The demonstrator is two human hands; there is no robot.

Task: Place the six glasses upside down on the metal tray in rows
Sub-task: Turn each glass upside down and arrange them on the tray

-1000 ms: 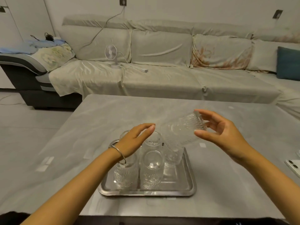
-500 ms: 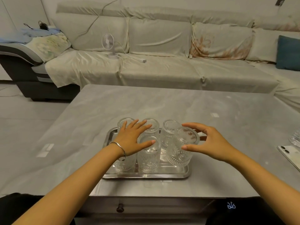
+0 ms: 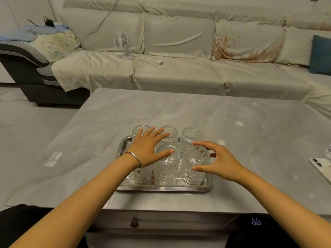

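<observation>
Near the table's front edge, six ribbed clear glasses point(image 3: 166, 169) stand inverted in two rows on the metal tray point(image 3: 162, 188). Left hand point(image 3: 148, 149) lies flat, spread across them; right hand point(image 3: 217, 161) hovers wide. Grey marbled table point(image 3: 241, 136); covered sofa point(image 3: 179, 72) behind.

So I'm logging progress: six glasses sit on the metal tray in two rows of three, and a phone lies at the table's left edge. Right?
Not quite. The head view shows the phone at the table's right edge, not the left. The rest holds: six glasses sit on the metal tray in two rows of three.
</observation>
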